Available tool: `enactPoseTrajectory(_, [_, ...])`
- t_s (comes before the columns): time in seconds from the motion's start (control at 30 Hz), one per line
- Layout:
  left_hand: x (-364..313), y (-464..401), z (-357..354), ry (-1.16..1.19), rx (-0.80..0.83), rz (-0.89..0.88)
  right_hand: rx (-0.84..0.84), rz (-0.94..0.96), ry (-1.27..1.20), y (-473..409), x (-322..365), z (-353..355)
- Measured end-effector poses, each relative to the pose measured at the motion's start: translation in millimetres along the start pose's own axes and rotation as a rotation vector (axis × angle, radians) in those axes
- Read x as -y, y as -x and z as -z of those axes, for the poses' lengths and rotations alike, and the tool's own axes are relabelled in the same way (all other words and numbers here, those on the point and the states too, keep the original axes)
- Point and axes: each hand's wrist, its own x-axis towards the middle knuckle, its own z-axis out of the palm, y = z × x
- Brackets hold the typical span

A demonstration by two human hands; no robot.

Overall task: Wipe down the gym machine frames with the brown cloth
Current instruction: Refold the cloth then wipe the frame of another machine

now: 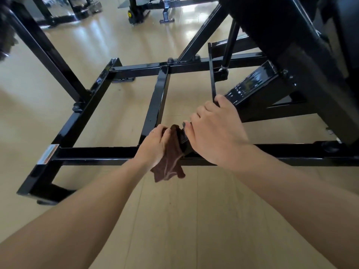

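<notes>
Left hand: The left hand (154, 146), at centre frame, clenches the brown cloth (171, 158) with curled fingers; a ring shows on one finger.
Brown cloth: Bunched in the left hand's grasp, its upper part pressed against a black bar end between the two hands; its loose lower corners hang down in front of the near crossbar and over the floor.
Right hand: The right hand (215, 131), just right of centre, wraps round a thin black lever (212, 74) of the machine, fingers curled over it, thumb at the lower end beside the cloth. The grasp is closed on the lever.
Machine frame: The black gym machine frame (93, 152) fills the middle of the frame as a rectangle of glossy square tubing lying low on the floor, with a centre rail (157, 101) running from the far crossbar toward the hands. A sticker (47, 154) sits on the lower-left corner joint.
Upper right: A large black upright section and an angled beam with a panel of white markings; detail too dark to read.
Floor: Pale wood-look floor (174, 220), with window glare at upper centre.
Background: Further black equipment (139, 14) stands at the top edge, one piece with a yellow-hubbed wheel.
</notes>
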Motion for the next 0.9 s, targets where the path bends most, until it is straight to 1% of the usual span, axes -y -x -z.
enactPoseTrajectory(0.2, [-5.0,-44.4,6.0,-0.081,0.170,0.345,-0.072,0.012,0.023,0.2,-0.1,-8.2])
enactPoseTrajectory(0.27, [-10.6,-48.4,3.7,-0.044,0.173,0.405,-0.089,0.003,0.025,-0.9,0.8,-9.6])
enactPoseTrajectory(0.3, [-13.1,-44.2,0.6,-0.038,0.136,0.378,-0.100,0.005,0.028,-1.8,0.1,-11.0])
enactPoseTrajectory(0.37, [-11.2,-17.9,-5.9,-0.050,-0.011,0.251,-0.127,0.013,0.030,-1.9,0.2,-13.2])
enactPoseTrajectory(0.4, [-10.2,0.8,-8.1,0.009,-0.079,0.184,-0.142,0.013,0.030,-2.2,0.5,-14.2])
enactPoseTrajectory(0.43, [-10.8,19.0,-9.2,0.048,-0.127,0.118,-0.160,0.005,0.031,-2.6,0.4,-16.1])
enactPoseTrajectory(0.5, [-8.7,42.7,-12.7,0.011,-0.179,-0.008,-0.186,-0.006,0.029,-4.6,-0.4,-18.9])
enactPoseTrajectory(0.57, [-2.9,48.0,-16.1,-0.033,-0.241,-0.045,-0.215,-0.023,0.010,-6.0,2.9,-20.1])
enactPoseTrajectory(0.63, [2.6,35.5,-16.7,-0.079,-0.284,-0.051,-0.258,-0.041,-0.001,-7.8,5.1,-23.3])
enactPoseTrajectory(0.67, [5.3,26.2,-15.1,-0.101,-0.266,-0.055,-0.280,-0.047,-0.001,-8.7,5.1,-25.1])
enactPoseTrajectory(0.7, [7.5,16.0,-12.2,-0.095,-0.212,-0.051,-0.306,-0.055,0.000,-9.9,4.9,-26.8])
enactPoseTrajectory(0.73, [8.8,5.9,-8.6,-0.054,-0.141,-0.022,-0.332,-0.063,0.000,-11.0,4.8,-28.1])
enactPoseTrajectory(0.8, [10.0,-15.0,-2.6,0.047,-0.028,0.087,-0.361,-0.084,-0.010,-12.7,6.0,-30.1])
enactPoseTrajectory(0.83, [8.9,-23.9,-1.9,0.047,0.002,0.138,-0.365,-0.092,-0.018,-13.0,7.1,-31.2])
enactPoseTrajectory(0.9, [6.6,-39.9,-2.9,-0.045,0.017,0.186,-0.378,-0.088,-0.026,-13.9,7.9,-33.2])
